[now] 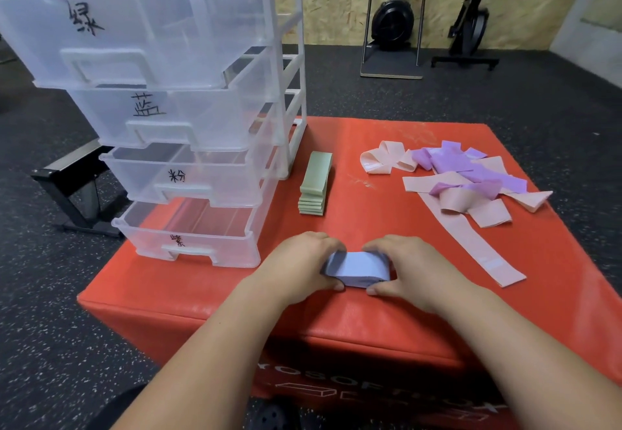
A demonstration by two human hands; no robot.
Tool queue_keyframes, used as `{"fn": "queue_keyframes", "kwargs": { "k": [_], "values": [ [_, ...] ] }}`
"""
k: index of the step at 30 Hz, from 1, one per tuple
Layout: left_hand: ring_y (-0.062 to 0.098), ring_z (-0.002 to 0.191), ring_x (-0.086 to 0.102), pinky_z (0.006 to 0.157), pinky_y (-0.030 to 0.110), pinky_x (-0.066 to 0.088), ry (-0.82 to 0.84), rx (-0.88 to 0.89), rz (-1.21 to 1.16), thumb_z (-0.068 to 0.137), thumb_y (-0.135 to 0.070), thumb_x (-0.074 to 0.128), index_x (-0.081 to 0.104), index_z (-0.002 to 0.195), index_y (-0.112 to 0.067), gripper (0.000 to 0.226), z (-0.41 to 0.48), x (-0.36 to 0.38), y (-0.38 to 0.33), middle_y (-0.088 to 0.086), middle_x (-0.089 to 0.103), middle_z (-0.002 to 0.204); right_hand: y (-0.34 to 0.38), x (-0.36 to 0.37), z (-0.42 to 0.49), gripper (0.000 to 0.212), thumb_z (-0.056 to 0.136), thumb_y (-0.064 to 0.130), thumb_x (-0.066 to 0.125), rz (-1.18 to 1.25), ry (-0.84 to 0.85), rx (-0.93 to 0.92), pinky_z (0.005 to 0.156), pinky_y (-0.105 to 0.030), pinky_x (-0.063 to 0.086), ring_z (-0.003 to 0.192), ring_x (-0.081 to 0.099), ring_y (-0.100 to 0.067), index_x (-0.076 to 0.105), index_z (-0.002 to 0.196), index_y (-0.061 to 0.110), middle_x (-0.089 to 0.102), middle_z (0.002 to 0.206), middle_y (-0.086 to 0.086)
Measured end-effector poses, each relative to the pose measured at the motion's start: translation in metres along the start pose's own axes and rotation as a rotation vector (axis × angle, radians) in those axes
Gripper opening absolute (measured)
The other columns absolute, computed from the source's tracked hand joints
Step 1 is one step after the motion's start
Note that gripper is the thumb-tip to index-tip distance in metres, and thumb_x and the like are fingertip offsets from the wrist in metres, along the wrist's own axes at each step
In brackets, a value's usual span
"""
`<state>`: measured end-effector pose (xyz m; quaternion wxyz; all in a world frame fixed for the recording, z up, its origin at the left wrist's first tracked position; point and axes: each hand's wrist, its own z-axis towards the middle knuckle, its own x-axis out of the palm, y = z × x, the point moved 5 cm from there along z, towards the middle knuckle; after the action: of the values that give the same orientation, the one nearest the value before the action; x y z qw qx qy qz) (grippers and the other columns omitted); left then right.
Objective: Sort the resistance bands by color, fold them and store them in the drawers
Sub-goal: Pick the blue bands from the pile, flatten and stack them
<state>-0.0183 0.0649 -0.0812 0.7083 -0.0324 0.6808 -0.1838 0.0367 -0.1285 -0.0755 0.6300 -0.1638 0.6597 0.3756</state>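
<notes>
Gripping a folded blue band (356, 269) by its two ends, the left hand (299, 264) and the right hand (407, 266) work close to the near edge of the red box (208, 298), about midway along it. Each hand has its fingers curled over the far side of the band and its thumb tucked against the near side, so both are clamped on it. The band lies low over the box top; whether it rests on the surface is hard to tell.

Toward the middle of the box top, a neat stack of folded green bands (314, 183) lies with its long side running away from the person. On the right part of the box top sits a loose heap of pink and purple bands (471, 177), unfolded and overlapping. One long pink band (471, 244) trails out of that heap toward the near right corner of the box.

On the far left corner of the box stands a clear plastic drawer unit (292, 99). Its four drawers (188, 177) are all pulled out over the left edge of the box, each with a handwritten black character on its front.

Around the box spreads a dark speckled floor (437, 96). Beyond the far side of the box, black gym machines (393, 22) stand against a wooden wall, and left of the box a black bench (70, 173) sits on the floor.
</notes>
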Motion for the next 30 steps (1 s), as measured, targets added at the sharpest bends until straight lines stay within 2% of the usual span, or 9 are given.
{"fn": "queue_keyframes", "kwargs": {
  "k": [7,9,11,13,15,19,24,27,30],
  "values": [
    [0.016,0.106,0.054,0.085,0.037,0.047,-0.007,0.037,-0.062,0.078,-0.046,0.088,0.06,0.133,-0.032,0.063,0.0,0.003,0.0,-0.009,0.064,0.112,-0.004,0.0,-0.001,0.091,0.064,0.061,0.089,0.054,0.074,0.083,0.101,-0.03,0.047,0.115,0.059,-0.012,0.054,0.144,0.035,0.057,0.127,0.013],
    [0.017,0.103,0.054,0.085,0.037,0.047,-0.007,0.031,-0.075,0.078,-0.045,0.088,0.061,0.129,-0.032,0.059,0.001,0.002,0.001,-0.008,0.064,0.11,-0.008,-0.002,-0.004,0.097,0.068,0.072,0.081,0.17,0.127,0.217,0.103,-0.031,0.047,0.114,0.059,-0.01,0.045,0.15,0.035,0.054,0.126,0.01],
    [0.018,0.103,0.054,0.083,0.036,0.045,-0.008,0.036,-0.08,0.079,-0.044,0.089,0.061,0.129,-0.031,0.058,0.002,0.003,0.001,-0.008,0.064,0.109,-0.011,-0.009,-0.005,0.085,0.083,0.076,0.064,0.242,0.144,0.381,0.097,-0.031,0.047,0.111,0.062,-0.014,0.043,0.152,0.031,0.061,0.124,0.005],
    [0.017,0.104,0.053,0.084,0.035,0.044,-0.009,0.039,-0.079,0.079,-0.043,0.088,0.061,0.131,-0.032,0.06,0.003,0.004,0.001,-0.008,0.064,0.111,-0.01,-0.008,-0.005,0.073,0.093,0.066,0.059,0.243,0.17,0.466,0.081,-0.025,0.045,0.1,0.065,-0.014,0.045,0.151,0.024,0.067,0.11,0.005],
    [0.018,0.106,0.053,0.087,0.036,0.046,-0.01,0.039,-0.088,0.079,-0.043,0.089,0.061,0.133,-0.031,0.062,0.003,0.004,0.001,-0.006,0.064,0.112,-0.004,-0.004,-0.003,0.069,0.09,0.054,0.071,0.28,0.152,0.51,0.067,-0.019,0.041,0.086,0.062,-0.008,0.048,0.147,0.023,0.064,0.094,0.009],
    [0.02,0.108,0.054,0.088,0.038,0.047,-0.04,0.043,-0.078,0.079,-0.045,0.088,0.057,0.137,-0.032,0.068,0.0,0.007,0.002,-0.006,0.063,0.114,0.006,0.004,-0.005,0.056,0.074,0.027,0.084,0.516,-0.022,0.618,0.068,-0.035,0.051,0.071,0.065,-0.013,0.058,0.123,0.028,0.069,0.084,0.004],
    [0.015,0.131,0.05,0.111,0.037,0.044,-0.048,-0.044,-0.363,0.083,-0.069,0.076,0.031,0.163,-0.028,0.1,-0.008,0.007,0.002,-0.005,0.048,0.142,0.034,-0.035,0.011,0.054,0.066,0.015,0.079,0.559,-0.126,0.36,0.076,-0.045,0.058,0.073,0.063,-0.014,0.06,0.11,0.039,0.068,0.089,0.004],
    [0.005,0.116,0.057,0.104,0.03,0.048,-0.07,-0.088,-0.615,0.092,-0.061,0.072,0.046,0.154,-0.032,0.073,-0.001,-0.006,0.003,-0.011,0.053,0.14,0.042,-0.069,0.022,0.057,0.067,0.012,0.08,0.536,-0.063,0.198,0.081,-0.039,0.058,0.089,0.064,-0.015,0.06,0.114,0.039,0.065,0.1,0.01],
    [0.005,0.099,0.067,0.092,0.035,0.055,-0.076,-0.134,-0.803,0.089,-0.055,0.077,0.069,0.115,-0.033,0.035,0.008,-0.01,0.005,-0.011,0.072,0.112,0.037,-0.092,0.037,0.057,0.072,0.008,0.079,0.575,-0.016,0.109,0.086,-0.035,0.059,0.099,0.066,-0.017,0.061,0.118,0.037,0.065,0.111,0.005]
  ]
}}
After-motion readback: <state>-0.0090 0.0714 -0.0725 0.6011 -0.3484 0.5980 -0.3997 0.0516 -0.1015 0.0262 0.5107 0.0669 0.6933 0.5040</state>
